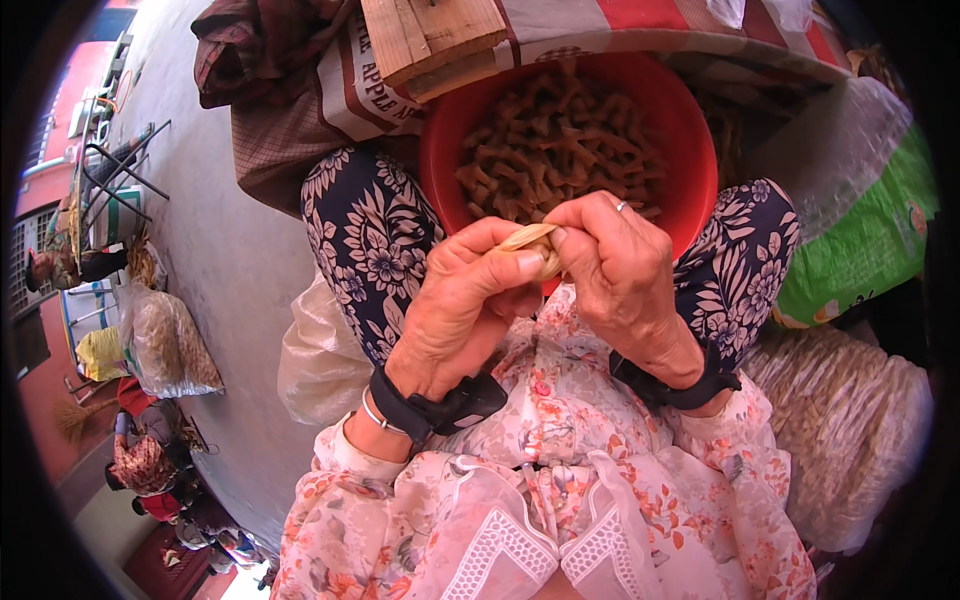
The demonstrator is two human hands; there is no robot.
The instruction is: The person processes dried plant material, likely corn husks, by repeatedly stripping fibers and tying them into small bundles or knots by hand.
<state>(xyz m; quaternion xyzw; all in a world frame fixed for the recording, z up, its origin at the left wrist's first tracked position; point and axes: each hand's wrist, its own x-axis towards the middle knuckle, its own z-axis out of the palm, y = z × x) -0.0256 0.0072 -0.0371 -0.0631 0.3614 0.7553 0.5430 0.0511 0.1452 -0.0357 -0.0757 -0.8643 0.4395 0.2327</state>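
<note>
A pale yellow, folded strip of dried plant-like material (536,241) is pinched between both hands, above the near rim of a red plastic basin (686,180). My left hand (469,296) grips its left side between thumb and fingers. At its right end, my right hand (619,281) pinches it with thumb and index finger. The fingers hide part of the strip. Many brown, twisted strips (562,150) fill the basin, which sits between the knees.
A wooden block (431,37) rests on a cloth-covered surface (555,26) beyond the basin. At right are a green plastic bag (855,240) and a clear bag of pale strips (840,427). A filled plastic bag (169,345) stands on the concrete floor (225,285); several people sit at far left.
</note>
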